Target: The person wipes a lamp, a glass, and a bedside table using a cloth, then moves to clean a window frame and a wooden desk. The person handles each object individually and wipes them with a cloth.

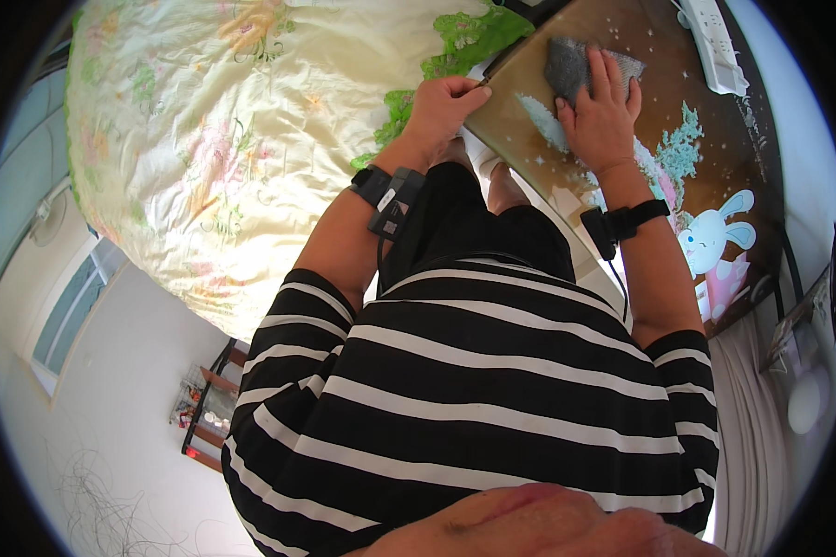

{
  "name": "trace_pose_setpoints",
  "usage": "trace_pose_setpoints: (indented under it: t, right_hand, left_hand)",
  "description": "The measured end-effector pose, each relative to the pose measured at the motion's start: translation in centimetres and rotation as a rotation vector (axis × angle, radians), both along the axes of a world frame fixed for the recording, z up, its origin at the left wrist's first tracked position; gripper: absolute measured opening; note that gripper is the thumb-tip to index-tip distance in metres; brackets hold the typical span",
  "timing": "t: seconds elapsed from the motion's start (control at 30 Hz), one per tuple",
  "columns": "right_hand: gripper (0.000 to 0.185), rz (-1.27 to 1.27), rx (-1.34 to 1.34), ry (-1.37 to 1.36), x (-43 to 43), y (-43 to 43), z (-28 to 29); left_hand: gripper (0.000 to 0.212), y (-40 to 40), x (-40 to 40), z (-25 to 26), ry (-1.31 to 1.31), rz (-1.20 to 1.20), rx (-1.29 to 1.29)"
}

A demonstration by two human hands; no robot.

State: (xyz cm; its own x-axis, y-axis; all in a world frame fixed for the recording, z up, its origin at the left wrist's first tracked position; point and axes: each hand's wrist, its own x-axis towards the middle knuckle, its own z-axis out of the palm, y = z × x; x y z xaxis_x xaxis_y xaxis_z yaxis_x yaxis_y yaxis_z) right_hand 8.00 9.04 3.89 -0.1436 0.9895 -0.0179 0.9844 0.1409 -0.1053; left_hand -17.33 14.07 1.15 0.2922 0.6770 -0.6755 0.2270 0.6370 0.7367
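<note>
A grey mesh-textured cloth (570,69) lies bunched on a brown tabletop (641,42) printed with white specks and a cartoon rabbit. My right hand (602,118) presses down on the cloth, its fingers spread over the fabric and the thumb at its near edge. At the table's left corner, my left hand (449,108) pinches the edge between thumb and curled fingers. Whether it grips the board itself or a thin covering cannot be made out. Each forearm wears a dark strapped device with a cable.
A bed with a pale floral cover (251,139) and green lace trim (477,38) adjoins the table's left side. A white power strip (714,45) lies at the table's far right. A beige curtain (752,432) hangs at right. A shelf (212,411) stands at lower left.
</note>
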Motion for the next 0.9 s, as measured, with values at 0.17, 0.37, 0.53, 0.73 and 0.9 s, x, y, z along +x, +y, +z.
trace_pose_setpoints:
  t: [0.17,0.37,0.53,0.73,0.9]
  right_hand:
    - [0.032,0.426,-0.228,0.106,-4.7,-0.7,1.5]
    - [0.031,0.236,-0.042,-0.025,-4.3,5.1,1.2]
    - [0.031,-0.183,0.056,-0.178,1.3,5.9,-0.1]
    - [0.051,0.129,-0.272,0.010,3.2,-10.0,-0.5]
    - [0.053,-0.364,-0.109,-0.115,8.4,-6.7,2.0]
  left_hand:
    - [0.039,-0.2,-2.5,-0.4,-0.161,0.045,-0.041]
    - [0.043,-1.5,-7.9,-0.2,-0.046,0.090,-0.132]
    - [0.043,-2.2,-8.6,-0.7,-0.041,0.070,-0.138]
    - [0.037,-1.3,-8.5,-1.4,-0.046,0.028,-0.028]
    - [0.030,1.4,-7.5,-1.0,0.040,0.002,0.190]
